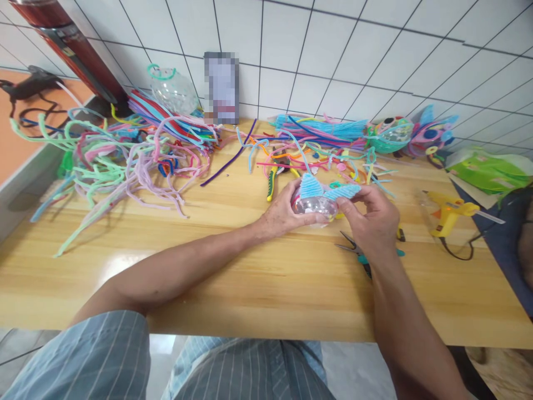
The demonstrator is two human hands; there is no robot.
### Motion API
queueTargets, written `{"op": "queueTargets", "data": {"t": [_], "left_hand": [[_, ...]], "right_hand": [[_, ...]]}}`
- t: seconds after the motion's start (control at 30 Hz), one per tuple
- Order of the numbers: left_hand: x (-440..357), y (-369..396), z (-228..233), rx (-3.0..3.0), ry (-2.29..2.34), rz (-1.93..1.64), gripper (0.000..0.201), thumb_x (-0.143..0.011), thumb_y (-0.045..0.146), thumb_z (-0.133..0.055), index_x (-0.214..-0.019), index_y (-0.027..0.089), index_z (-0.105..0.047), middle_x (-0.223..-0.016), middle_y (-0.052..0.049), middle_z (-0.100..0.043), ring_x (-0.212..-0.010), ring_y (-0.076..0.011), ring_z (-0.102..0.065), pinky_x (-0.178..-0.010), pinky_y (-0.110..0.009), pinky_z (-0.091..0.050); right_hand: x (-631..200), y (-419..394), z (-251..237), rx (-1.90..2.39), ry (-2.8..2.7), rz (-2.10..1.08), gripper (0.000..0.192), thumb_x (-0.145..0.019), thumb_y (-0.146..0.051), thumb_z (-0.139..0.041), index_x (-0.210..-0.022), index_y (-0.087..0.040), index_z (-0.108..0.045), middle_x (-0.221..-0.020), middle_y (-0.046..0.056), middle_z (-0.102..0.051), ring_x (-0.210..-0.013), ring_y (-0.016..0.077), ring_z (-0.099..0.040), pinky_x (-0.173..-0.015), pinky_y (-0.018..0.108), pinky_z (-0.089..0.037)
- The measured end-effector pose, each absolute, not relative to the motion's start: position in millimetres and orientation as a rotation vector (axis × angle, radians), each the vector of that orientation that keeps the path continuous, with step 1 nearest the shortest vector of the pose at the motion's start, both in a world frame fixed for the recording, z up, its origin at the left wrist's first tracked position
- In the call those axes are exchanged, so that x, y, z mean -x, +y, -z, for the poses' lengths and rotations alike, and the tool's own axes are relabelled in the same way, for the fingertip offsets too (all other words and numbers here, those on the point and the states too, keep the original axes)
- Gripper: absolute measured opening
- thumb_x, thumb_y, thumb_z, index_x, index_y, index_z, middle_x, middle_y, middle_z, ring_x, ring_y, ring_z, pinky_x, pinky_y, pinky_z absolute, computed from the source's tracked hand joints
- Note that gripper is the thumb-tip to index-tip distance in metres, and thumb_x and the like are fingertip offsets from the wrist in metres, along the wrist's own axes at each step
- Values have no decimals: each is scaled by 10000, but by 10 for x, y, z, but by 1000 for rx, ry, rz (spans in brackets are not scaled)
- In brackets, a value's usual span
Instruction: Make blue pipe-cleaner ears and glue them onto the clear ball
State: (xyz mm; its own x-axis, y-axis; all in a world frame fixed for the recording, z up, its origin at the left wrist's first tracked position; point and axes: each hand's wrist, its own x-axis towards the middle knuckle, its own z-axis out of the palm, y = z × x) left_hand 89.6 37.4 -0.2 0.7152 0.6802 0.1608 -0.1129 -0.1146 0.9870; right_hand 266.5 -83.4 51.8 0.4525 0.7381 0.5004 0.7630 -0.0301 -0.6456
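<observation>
A clear plastic ball (315, 205) is held just above the table by my left hand (283, 214), whose fingers and thumb wrap round its left side. Ribbed light-blue pipe-cleaner fins (311, 186) stick up from the top of the ball. One fin (345, 192) slants to the right, and my right hand (372, 214) pinches it between thumb and fingers. Some coloured pipe cleaner shows round the ball, partly hidden by the hands. Teal-handled pliers (361, 255) lie below my right hand, partly covered by it. Yellow-green-handled cutters (270, 180) lie beyond my left hand.
Tangled pipe cleaners (141, 166) cover the left, with bundles (325, 129) along the wall. Two decorated fish-like balls (389, 135) sit at the back right. A yellow glue gun (449, 214) stands on the right. A phone (222, 86) leans against the tiles near another clear ball (172, 91).
</observation>
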Motion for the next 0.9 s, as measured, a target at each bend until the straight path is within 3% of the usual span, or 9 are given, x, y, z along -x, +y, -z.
{"op": "queueTargets", "data": {"t": [0.23, 0.4, 0.6, 0.73, 0.9], "left_hand": [[-912, 372, -16, -1571, 492, -736, 991, -661, 511, -1036, -1483, 210, -570, -1487, -180, -672, -1387, -351, -664, -1204, -539, -550], [-875, 334, -16, -1619, 471, -741, 858, -714, 530, -995, -1387, 188, -588, -1439, -184, -665, -1337, -334, -681, -1159, -523, -579], [-817, 227, 78, -1744, 486, -784, 1024, -668, 572, -999, -1461, 200, -469, -1507, -202, -579, -1340, -329, -666, -1132, -503, -603], [-817, 198, 142, -1910, 403, -931, 996, -713, 569, -970, -1487, 212, -456, -1451, -187, -619, -1402, -370, -626, -1221, -585, -536], [-807, 154, 206, -2008, 326, -1101, 967, -794, 558, -934, -1536, 240, -401, -1477, -208, -597, -1424, -373, -605, -1209, -597, -534]], "right_hand": [[-2663, -852, -530, 1784, -1310, 51, 94, -883, -349, -770, -932, -275, -738, -865, 1, -787, -792, 222, -712, -813, 388, -582], [-2648, -873, -549, 1789, -1342, 64, 84, -889, -345, -765, -921, -280, -722, -855, 2, -779, -790, 226, -710, -826, 403, -592], [-2605, -984, -655, 1751, -1496, 2, 73, -914, -331, -787, -972, -310, -749, -985, 22, -806, -936, 265, -761, -922, 442, -610], [-2594, -1074, -777, 1723, -1651, 40, 190, -928, -303, -820, -1105, -340, -763, -1115, 40, -813, -1067, 293, -773, -1024, 496, -598], [-2640, -1278, -774, 1735, -1750, 153, 311, -926, -216, -813, -1199, -344, -734, -1131, 47, -787, -1064, 274, -760, -942, 462, -612]]}}
